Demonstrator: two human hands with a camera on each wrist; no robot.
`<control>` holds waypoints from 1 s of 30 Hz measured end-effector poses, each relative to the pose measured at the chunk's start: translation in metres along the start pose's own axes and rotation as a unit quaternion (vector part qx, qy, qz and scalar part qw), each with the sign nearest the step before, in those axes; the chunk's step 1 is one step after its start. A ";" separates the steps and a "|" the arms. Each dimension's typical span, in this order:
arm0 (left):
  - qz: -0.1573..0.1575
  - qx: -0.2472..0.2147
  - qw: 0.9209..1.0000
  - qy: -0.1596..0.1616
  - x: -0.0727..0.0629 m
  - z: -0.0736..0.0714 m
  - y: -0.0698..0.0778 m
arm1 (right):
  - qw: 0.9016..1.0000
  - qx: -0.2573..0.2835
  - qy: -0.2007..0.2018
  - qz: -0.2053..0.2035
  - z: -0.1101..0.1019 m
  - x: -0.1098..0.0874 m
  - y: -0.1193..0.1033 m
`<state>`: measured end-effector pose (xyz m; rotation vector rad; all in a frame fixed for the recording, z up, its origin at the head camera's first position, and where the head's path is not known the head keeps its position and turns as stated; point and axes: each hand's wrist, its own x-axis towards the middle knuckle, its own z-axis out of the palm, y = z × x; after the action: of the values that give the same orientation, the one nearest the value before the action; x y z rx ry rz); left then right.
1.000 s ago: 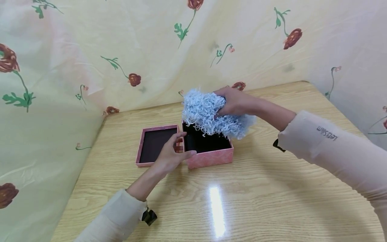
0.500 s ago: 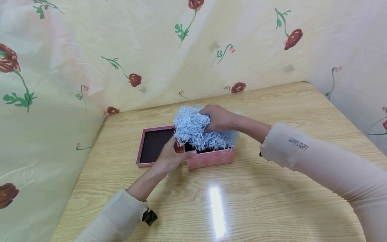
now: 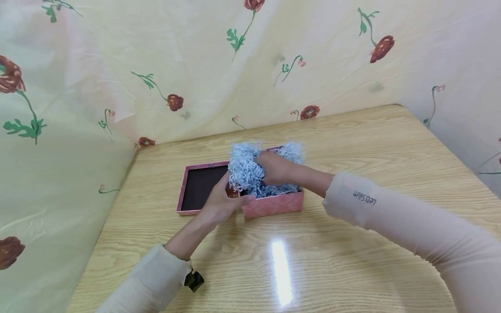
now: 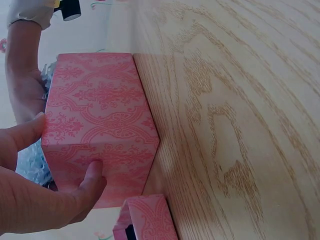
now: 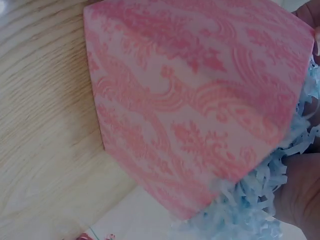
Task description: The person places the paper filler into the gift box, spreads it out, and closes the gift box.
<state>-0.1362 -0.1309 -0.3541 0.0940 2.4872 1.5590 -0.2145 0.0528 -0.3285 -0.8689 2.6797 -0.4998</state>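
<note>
Left fingers (image 4: pixel 95 173) grip pink box (image 4: pixel 100 105) | opening upward | long axis unclear

My right hand (image 3: pixel 275 167) has come down and leftward, carrying the blue shreds (image 3: pixel 245 170) from above the box (image 3: pixel 274 206) into it; a second ago they hung over its far side, and now they cover most of the opening (bulging above the rim).

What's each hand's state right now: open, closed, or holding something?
Left hand: holding the pink box at a corner.
Right hand: in the blue shredded paper; fingers hidden, grip cannot be told.
</note>
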 end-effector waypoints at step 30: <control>-0.006 -0.027 1.000 -0.013 -0.001 0.001 0.002 | 0.992 -0.096 0.079 -0.014 -0.005 -0.031 -0.013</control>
<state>-0.1351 -0.1295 -0.3525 0.0904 2.4205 1.6090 -0.1860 0.0628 -0.3143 -0.9562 2.9013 -0.3330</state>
